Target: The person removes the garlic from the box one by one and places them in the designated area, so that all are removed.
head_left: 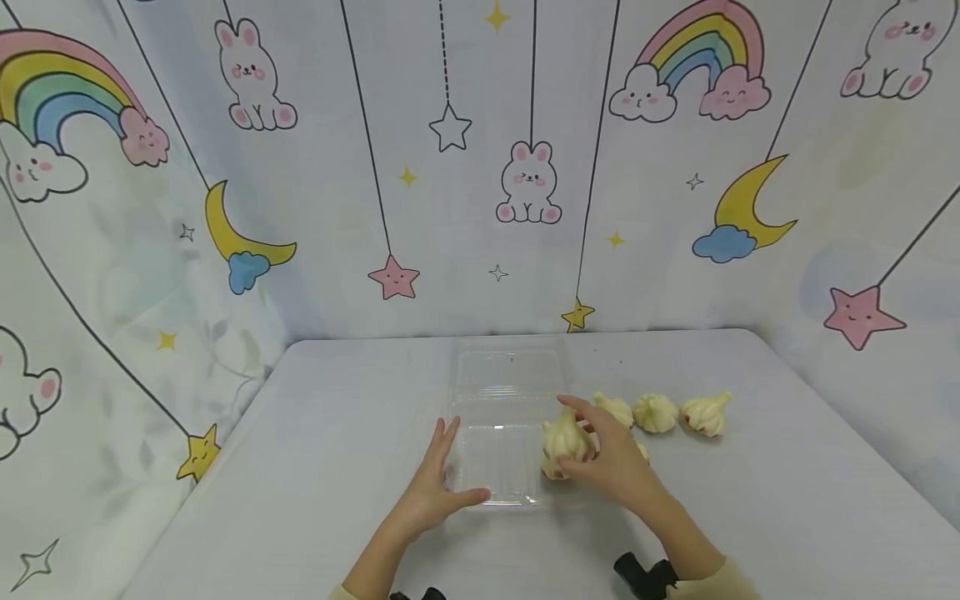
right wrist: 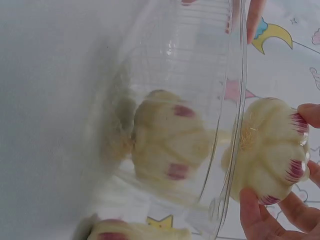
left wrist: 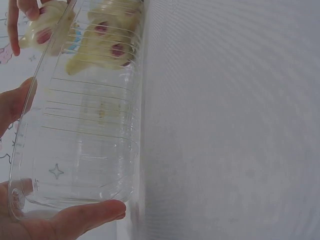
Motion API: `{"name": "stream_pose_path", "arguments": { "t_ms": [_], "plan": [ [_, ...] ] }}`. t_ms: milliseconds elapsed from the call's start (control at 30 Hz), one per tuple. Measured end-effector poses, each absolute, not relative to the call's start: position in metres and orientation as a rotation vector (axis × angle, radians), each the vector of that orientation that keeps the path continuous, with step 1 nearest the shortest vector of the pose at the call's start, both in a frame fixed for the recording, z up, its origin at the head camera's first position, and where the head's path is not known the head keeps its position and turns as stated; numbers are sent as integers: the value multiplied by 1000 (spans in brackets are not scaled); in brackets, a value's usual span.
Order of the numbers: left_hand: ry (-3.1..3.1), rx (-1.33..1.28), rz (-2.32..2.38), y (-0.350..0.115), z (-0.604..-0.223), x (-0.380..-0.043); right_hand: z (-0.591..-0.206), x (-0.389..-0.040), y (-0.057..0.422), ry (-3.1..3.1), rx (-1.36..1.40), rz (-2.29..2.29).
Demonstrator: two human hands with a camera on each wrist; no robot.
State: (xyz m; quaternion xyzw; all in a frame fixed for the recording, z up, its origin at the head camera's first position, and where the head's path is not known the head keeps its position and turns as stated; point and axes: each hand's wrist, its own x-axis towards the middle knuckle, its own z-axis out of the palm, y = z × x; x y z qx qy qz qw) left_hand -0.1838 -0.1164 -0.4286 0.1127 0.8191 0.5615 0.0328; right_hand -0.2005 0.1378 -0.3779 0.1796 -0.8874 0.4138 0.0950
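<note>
A clear plastic box (head_left: 495,467) lies on the table, its lid (head_left: 510,367) folded open toward the back. My left hand (head_left: 431,496) is at the box's left end, fingers and thumb spread along the corner in the left wrist view. With thumb and fingertips, my right hand (head_left: 618,462) holds a garlic bulb (head_left: 566,437), root side down, above the right part of the box. In the right wrist view, this held garlic bulb (right wrist: 270,150) is level with the box rim (right wrist: 235,140). Below it, another garlic bulb (right wrist: 167,140) shows through the clear wall.
Three garlic bulbs stand in a row right of the box: one partly behind my hand (head_left: 613,408), a middle bulb (head_left: 656,413) and an outer bulb (head_left: 707,415). Another bulb peeks out beside my right hand. A patterned curtain (head_left: 480,208) surrounds the white table (head_left: 337,400).
</note>
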Motion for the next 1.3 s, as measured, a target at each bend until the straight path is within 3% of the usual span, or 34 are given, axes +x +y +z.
{"name": "stream_pose_path", "arguments": {
  "t_ms": [1300],
  "plan": [
    [2564,355,1651,-118,-432,-185,-364,-200,218,-2599,420,1077]
  ]
}}
